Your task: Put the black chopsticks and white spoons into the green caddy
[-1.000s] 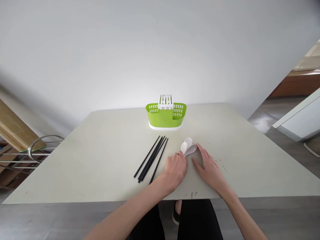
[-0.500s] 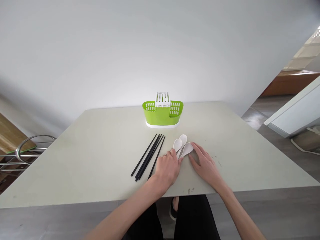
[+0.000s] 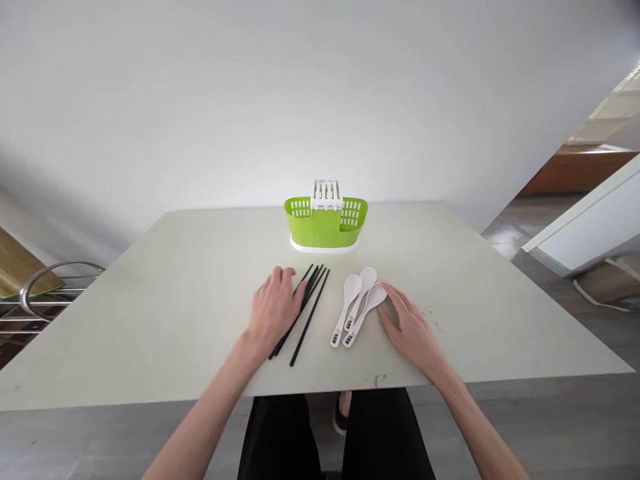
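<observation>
Several black chopsticks point(image 3: 312, 316) lie in a loose bunch on the table. Over their left side rests my left hand point(image 3: 273, 308), fingers bent and thumb apart, touching the bunch without a visible grip; it hides part of the sticks. Three white spoons point(image 3: 352, 287) with printed handle ends lie close together, bowls pointing away from me. My right hand point(image 3: 411, 330) lies on the table to their right, open, its fingertips at the bowl of the rightmost spoon. Behind these stands a green cutlery basket point(image 3: 323, 230) with a white rack and white base.
The pale table point(image 3: 190, 267) meets a white wall at the back. A metal wire rack point(image 3: 37, 300) with a wooden board point(image 3: 25, 267) stands beyond its left edge. A white panel point(image 3: 590, 213) is off to the right.
My left hand has moved left from the spoons to the chopsticks, uncovering the spoon handles. My right hand has stayed beside the spoons.
</observation>
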The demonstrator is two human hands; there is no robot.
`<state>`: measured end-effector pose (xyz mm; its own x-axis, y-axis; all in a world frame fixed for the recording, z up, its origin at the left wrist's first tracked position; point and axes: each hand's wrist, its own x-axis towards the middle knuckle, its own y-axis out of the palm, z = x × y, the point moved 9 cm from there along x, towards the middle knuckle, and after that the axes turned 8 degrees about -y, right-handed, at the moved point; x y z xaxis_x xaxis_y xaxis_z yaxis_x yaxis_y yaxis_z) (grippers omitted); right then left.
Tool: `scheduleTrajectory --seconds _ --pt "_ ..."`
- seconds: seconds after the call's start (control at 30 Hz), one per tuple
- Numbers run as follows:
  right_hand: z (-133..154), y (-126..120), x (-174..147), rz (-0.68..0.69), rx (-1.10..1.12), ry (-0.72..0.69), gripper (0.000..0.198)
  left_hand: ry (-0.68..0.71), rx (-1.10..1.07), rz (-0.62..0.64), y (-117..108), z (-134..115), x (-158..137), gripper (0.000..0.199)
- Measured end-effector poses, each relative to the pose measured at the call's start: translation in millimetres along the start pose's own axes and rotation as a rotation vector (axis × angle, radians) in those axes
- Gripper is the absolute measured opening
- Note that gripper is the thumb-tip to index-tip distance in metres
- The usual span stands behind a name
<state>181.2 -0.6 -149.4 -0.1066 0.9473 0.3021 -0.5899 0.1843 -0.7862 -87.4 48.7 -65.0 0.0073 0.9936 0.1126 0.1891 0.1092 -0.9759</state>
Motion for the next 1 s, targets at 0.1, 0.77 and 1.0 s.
scheduleTrajectory --seconds 0.1,0.77,1.0 --pt "1 -1 -1 -0.006 0.001 -0.002 0.056 -0.01 -0.002 0.023 3 41 -2 0.037" --pt "39 -48 77 -0.229 -0.094 -0.213 0.057 0.15 -0.479 0.066 22 90 -33 0.035" --pt "63 -7 163 -0.069 -0.296 -0.374 0.062 0.13 -0.487 0.046 21 92 -34 0.035"
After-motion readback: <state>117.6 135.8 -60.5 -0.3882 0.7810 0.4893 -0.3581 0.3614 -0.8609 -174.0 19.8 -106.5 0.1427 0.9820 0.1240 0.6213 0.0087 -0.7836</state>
